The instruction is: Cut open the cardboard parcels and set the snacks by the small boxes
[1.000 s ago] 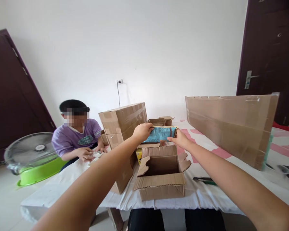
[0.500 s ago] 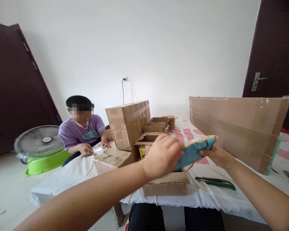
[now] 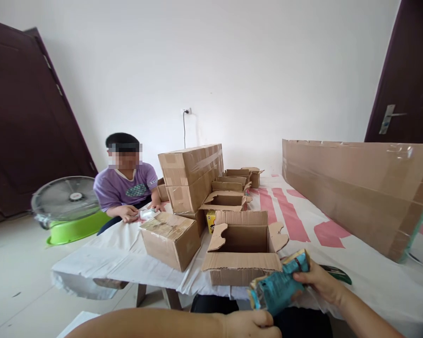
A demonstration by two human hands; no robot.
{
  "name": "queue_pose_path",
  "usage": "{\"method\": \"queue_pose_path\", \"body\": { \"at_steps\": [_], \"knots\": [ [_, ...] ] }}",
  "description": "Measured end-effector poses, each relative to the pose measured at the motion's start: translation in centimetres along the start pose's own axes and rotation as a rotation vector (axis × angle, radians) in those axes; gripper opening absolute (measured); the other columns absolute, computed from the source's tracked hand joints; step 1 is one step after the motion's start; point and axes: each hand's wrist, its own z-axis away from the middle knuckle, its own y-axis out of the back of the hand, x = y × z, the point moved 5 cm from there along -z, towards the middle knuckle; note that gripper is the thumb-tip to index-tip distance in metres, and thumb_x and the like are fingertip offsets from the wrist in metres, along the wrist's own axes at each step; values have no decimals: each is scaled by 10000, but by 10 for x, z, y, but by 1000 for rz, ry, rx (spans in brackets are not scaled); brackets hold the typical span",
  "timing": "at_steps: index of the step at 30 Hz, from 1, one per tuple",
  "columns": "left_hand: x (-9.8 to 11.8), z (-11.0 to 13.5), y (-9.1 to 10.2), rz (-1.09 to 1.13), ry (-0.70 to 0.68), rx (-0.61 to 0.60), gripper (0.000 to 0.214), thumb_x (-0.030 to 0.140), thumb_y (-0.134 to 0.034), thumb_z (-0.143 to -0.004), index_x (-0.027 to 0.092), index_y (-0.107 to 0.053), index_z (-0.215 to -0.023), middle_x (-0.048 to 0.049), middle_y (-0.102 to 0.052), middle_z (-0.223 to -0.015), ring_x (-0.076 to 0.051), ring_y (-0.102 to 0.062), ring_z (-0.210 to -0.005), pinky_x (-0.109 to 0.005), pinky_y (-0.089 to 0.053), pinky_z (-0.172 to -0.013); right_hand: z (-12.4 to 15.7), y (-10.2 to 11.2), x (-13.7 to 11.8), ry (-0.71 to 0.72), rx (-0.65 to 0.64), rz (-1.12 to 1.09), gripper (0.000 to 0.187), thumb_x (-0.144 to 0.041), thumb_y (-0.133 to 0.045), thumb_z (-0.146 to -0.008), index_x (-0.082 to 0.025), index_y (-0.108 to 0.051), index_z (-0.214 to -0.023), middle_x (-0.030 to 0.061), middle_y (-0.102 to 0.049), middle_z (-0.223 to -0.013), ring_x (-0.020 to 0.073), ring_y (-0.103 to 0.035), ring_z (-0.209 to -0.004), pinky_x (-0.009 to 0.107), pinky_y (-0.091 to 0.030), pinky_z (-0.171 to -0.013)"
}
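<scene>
A blue foil packet [image 3: 280, 287] with gold edges is held low over the table's front edge, tilted. My right hand [image 3: 317, 280] grips its upper right end, thumb on the front face. At its lower end is my left hand [image 3: 252, 325], fingers curled against the packet; the fingertips are hidden. Just left of the packet stands an open cardboard box [image 3: 241, 276], its flaps spread and its inside dark. A green utility knife [image 3: 338, 274] lies behind my right hand, partly covered.
A taped carton [image 3: 169, 237] sits left of the open box. Behind are stacked long cartons [image 3: 188, 171] and several open boxes [image 3: 227, 201] in a row. A large cardboard panel [image 3: 352, 188] stands right. Across the left corner, a person [image 3: 127, 188] handles something white.
Both hands have brought the packet down and toward me, from above the open box to its front right. The box's opening now shows. The view has shifted slightly left.
</scene>
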Motion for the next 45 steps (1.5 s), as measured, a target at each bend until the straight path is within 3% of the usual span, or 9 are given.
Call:
{"method": "queue_pose_path", "body": {
  "at_steps": [3,5,8,11,14,20,29,37,45],
  "knots": [
    [2,5,0,-27,4,43,114,258,-515,-922,248,-619,-966,5,-665,-981,-115,-593,-828,-239,-451,-717,-27,-26,7,76,77,-12,451,-413,-823,-632,-159,-673,-974,70,-730,-859,267,-678,-840,433,-507,-843],
    [-10,12,-1,-101,147,1,221,310,-537,-900,183,-610,-1066,-84,-654,-1069,-214,-593,-918,-337,-443,-753,-45,-43,12,117,142,-11,439,-457,-779,-687,-162,-662,-989,72,-728,-867,274,-675,-854,452,-504,-857],
    [-41,35,-12,-163,415,-183,437,391,-571,-864,120,-560,-1207,-178,-588,-1236,-309,-552,-1031,-433,-414,-830,-67,-65,18,227,230,73,464,-515,-743,-706,-185,-634,-1015,68,-720,-910,277,-662,-892,461,-498,-882],
    [-72,65,-29,-150,601,-323,398,346,-582,-875,174,-547,-1232,-167,-590,-1220,-298,-558,-998,-451,-407,-820,-82,-81,27,340,259,198,475,-547,-714,-718,-207,-599,-1030,66,-707,-985,268,-645,-953,442,-484,-923],
    [-94,88,-43,-152,709,-358,276,343,-571,-891,214,-584,-1135,-113,-628,-1048,-287,-568,-942,-445,-425,-782,-91,-87,43,342,230,254,518,-541,-717,-716,-201,-551,-1069,82,-694,-1024,274,-644,-963,430,-508,-887],
    [-103,94,-50,-251,697,-239,160,318,-593,-875,230,-592,-1008,-61,-581,-893,-257,-533,-832,-413,-430,-713,-88,-81,62,360,240,262,649,-513,-728,-709,-198,-453,-1205,103,-658,-1119,273,-639,-1012,406,-520,-883],
    [-117,79,-56,-312,687,-176,141,260,-616,-844,232,-584,-978,-49,-537,-874,-239,-488,-802,-392,-405,-699,-85,-64,82,370,523,400,600,-381,-675,-763,-215,-407,-1273,109,-574,-1229,265,-571,-1148,415,-481,-975],
    [-142,83,-75,-300,719,-179,156,225,-603,-854,249,-596,-1008,-54,-538,-889,-249,-475,-831,-404,-398,-731,-80,-66,81,383,577,553,532,-271,-585,-789,-218,-418,-1291,115,-540,-1287,262,-534,-1190,419,-486,-960],
    [-174,84,-97,-227,766,-239,183,225,-529,-904,247,-616,-1064,-79,-552,-947,-255,-483,-901,-405,-392,-765,-80,-66,86,329,550,578,515,-268,-567,-781,-221,-438,-1277,108,-551,-1275,254,-569,-1128,402,-500,-916]
  ]
}}
